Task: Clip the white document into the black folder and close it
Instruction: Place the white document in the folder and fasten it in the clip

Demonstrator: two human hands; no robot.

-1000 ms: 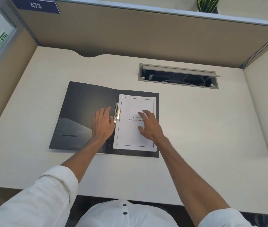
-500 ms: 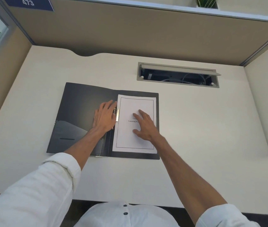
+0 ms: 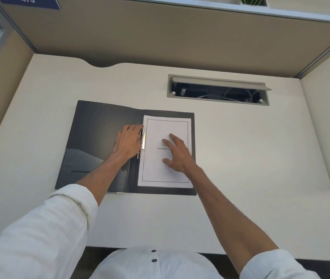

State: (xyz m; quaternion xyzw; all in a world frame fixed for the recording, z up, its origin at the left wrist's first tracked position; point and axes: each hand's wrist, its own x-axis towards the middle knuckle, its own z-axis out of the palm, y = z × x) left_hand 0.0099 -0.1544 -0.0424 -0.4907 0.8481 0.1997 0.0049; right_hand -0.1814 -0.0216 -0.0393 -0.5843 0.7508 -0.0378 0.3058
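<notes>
Folder (image 3: 99,137) lying open on the desk (image 3: 240,158), document (image 3: 166,170) on the folder's right half, metal clip (image 3: 143,140) at the folder's spine, left hand (image 3: 128,142) left of the clip, right hand (image 3: 178,153) on the document, cable tray (image 3: 218,90) behind and right of the folder

The person wears a white shirt of light, slightly creased cloth. Both sleeves are rolled or pushed up past the elbow, leaving the forearms bare: the left sleeve (image 3: 45,236) ends in a thick folded cuff, the right sleeve (image 3: 276,265) in a softer bunched edge. Down the shirt front (image 3: 154,264) run two small dark buttons (round, one above the other). The left hand (image 3: 128,142) and right hand (image 3: 178,155) are bare.
</notes>
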